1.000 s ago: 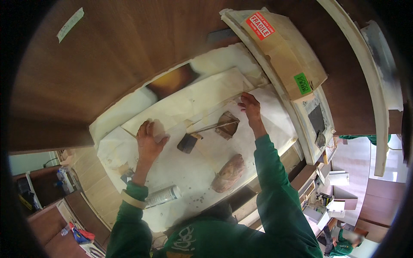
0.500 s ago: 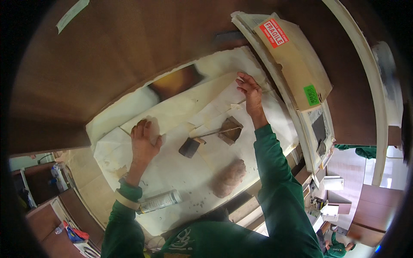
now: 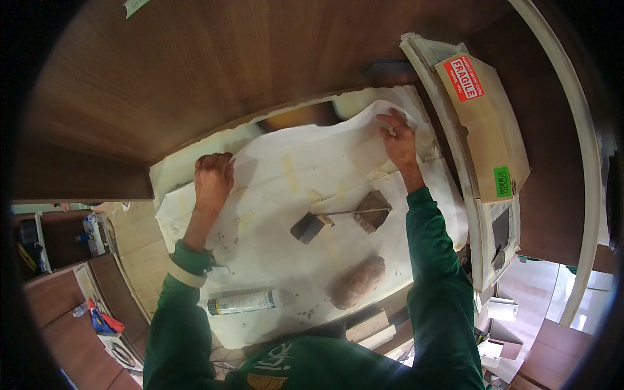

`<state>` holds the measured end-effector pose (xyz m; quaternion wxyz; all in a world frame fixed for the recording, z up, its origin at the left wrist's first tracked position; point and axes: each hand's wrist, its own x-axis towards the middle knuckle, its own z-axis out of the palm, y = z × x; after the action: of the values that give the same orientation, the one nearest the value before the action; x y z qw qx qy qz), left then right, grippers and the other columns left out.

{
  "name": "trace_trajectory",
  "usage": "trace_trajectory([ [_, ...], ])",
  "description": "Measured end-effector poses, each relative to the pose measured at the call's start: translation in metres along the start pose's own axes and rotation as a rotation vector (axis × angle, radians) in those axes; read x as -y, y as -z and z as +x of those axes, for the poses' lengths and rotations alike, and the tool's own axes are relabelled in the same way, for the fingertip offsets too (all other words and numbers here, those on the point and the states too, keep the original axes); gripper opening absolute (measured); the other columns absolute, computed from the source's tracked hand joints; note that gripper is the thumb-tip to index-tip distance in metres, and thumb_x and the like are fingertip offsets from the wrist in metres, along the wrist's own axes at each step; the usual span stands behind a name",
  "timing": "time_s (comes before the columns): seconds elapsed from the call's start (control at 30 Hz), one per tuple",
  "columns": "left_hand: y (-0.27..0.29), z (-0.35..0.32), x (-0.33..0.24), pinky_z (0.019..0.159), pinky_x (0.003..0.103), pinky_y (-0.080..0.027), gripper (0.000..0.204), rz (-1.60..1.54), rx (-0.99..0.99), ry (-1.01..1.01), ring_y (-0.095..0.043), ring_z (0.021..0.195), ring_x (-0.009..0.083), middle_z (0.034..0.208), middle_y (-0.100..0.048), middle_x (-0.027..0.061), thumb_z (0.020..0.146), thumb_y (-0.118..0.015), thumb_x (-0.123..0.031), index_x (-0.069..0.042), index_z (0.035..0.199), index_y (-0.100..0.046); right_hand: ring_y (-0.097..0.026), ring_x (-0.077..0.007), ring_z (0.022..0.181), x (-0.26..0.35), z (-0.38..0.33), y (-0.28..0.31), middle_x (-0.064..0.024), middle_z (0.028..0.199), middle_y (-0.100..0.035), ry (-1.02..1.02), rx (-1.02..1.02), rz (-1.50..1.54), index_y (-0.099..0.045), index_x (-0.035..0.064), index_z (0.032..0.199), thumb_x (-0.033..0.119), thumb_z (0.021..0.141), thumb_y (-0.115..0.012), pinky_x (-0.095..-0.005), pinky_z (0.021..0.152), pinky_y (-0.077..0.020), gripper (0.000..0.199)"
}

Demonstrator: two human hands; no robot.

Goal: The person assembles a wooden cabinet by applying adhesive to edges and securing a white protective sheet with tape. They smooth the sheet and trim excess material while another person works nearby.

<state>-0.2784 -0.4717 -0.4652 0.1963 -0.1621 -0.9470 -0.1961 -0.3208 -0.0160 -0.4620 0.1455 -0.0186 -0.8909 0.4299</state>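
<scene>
A large white sheet (image 3: 273, 188) covers the work surface. Its far edge is raised and bowed upward between my hands. My left hand (image 3: 213, 181) is closed on that edge at the far left. At the far right, my right hand (image 3: 399, 143) pinches the same edge with bent fingers. On the sheet lie a dark block (image 3: 308, 227) and a brown folded piece (image 3: 374, 212), with a thin stick running between them. Nearer me are a crumpled pinkish-brown lump (image 3: 359, 283) and a white cartridge (image 3: 242, 303) lying on its side.
A brown wooden panel (image 3: 214, 84) rises at the far side. To the right, a cardboard box (image 3: 484, 130) with red and green labels rests along a pale ledge. Open shelves (image 3: 65, 237) stand at the left. Several boards (image 3: 370, 330) lie below the near edge.
Both hands have closed on the sheet's far edge, which has lifted and now covers more of the dark and amber patch behind it. The whole view has shifted slightly.
</scene>
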Motion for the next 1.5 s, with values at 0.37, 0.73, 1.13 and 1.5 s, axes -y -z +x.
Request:
trace_trajectory([
  [0.37, -0.043, 0.042, 0.05, 0.09, 0.048, -0.049, 0.032, 0.133, 0.085, 0.146, -0.066, 0.097, 0.0364, 0.1, -0.07, 0.0164, 0.086, -0.073, -0.032, -0.005, 0.103, -0.071, -0.057, -0.034, 0.128, -0.019, 0.019, 0.015, -0.0155, 0.138, -0.062, -0.037, 0.197, -0.522, -0.061, 0.0153, 0.137, 0.025, 0.085, -0.069, -0.044, 0.112, -0.0422, 0.054],
  [0.73, -0.019, -0.007, 0.065, 0.097, 0.049, -0.045, 0.053, 0.197, -0.111, 0.253, -0.058, 0.111, 0.0379, 0.117, -0.062, 0.0212, 0.086, -0.07, -0.023, 0.002, 0.131, -0.056, -0.063, -0.0353, 0.121, -0.017, 0.043, -0.007, -0.0183, 0.131, -0.066, 0.011, 0.255, -0.765, -0.059, 0.0103, 0.138, 0.03, 0.082, -0.071, -0.0427, 0.107, -0.0482, 0.06],
  [1.13, 0.054, -0.076, 0.116, 0.078, 0.042, -0.056, 0.022, -0.146, -0.013, 0.491, -0.07, 0.09, 0.0352, 0.1, -0.071, 0.018, 0.079, -0.076, -0.015, -0.003, 0.097, -0.074, -0.068, -0.0356, 0.103, 0.01, 0.035, -0.013, -0.0135, 0.108, -0.071, -0.094, -0.189, -0.521, -0.057, 0.0104, 0.117, 0.017, 0.083, -0.076, -0.0473, 0.09, -0.0524, 0.04],
  [1.5, 0.073, -0.066, 0.089, 0.097, 0.041, -0.051, 0.046, -0.422, 0.373, 0.378, -0.066, 0.109, 0.0324, 0.11, -0.072, 0.0142, 0.068, -0.069, -0.004, -0.004, 0.114, -0.069, -0.046, -0.0433, 0.134, -0.049, -0.047, 0.038, -0.0251, 0.139, -0.055, 0.128, 0.171, -1.082, -0.055, 0.0002, 0.133, 0.021, 0.08, -0.079, -0.0523, 0.115, -0.0335, 0.062],
])
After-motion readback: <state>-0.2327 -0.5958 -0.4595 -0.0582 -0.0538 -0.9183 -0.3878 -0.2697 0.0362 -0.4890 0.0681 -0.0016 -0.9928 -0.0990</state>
